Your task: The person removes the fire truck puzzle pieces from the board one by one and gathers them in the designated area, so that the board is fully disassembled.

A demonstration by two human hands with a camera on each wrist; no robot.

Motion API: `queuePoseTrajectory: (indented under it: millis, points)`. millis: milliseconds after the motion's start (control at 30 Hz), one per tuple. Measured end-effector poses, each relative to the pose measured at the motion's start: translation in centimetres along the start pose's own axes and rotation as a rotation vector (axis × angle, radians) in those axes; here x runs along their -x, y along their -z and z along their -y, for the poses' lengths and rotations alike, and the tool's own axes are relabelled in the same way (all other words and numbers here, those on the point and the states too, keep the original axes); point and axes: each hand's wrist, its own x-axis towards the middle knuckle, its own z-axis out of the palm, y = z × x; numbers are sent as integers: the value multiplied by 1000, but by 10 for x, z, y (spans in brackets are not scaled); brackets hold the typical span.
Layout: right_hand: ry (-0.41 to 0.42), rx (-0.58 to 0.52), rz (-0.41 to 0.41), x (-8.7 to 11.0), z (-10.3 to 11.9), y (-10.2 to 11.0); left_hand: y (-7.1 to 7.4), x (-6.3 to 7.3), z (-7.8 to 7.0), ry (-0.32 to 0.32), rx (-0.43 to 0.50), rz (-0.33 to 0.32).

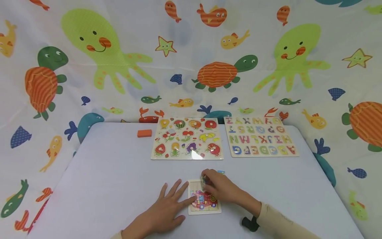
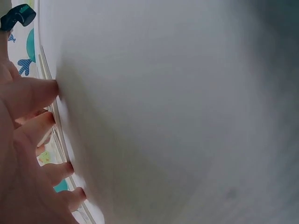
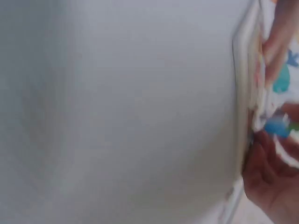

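Note:
A small wooden jigsaw tray [image 1: 206,212] lies near me, its lower part filled with pieces that show a red and pink vehicle. Bare wood [image 1: 195,185] shows at its upper left. My left hand [image 1: 165,212] is spread flat beside it, with a fingertip on the picture; in the left wrist view the fingers [image 2: 35,93] look straight. Over the tray's upper right, my right hand [image 1: 222,187] pinches a puzzle piece [image 1: 204,181], partly hidden by the fingers. Blue and green show on this piece [image 3: 276,127] in the blurred right wrist view. Another bluish piece [image 1: 221,172] lies behind the right hand.
A fruit peg puzzle [image 1: 187,157] and an alphabet puzzle [image 1: 264,155] lie at the back of the white table [image 1: 119,172]. An orange-red block [image 1: 144,133] is left of them. Behind hangs a sea-animal cloth [image 1: 185,43]. A black device [image 1: 250,224] sits by my right wrist.

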Motion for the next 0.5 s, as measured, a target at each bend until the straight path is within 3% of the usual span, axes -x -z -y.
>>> queuePoseTrajectory:
  millis: [100,200,333,500]
  points:
    - [-5,-129,-19,2,-3,13,-1,-1,-1,2,10,5]
    - [1,-171,-83,8,-8,31,-1,-2,-1,6,17,12]
    - [-2,31,-133,20,-27,51,0,-1,-1,3,10,6]
    - [-100,333,-124,34,-58,65,0,-1,0,5,14,-1]
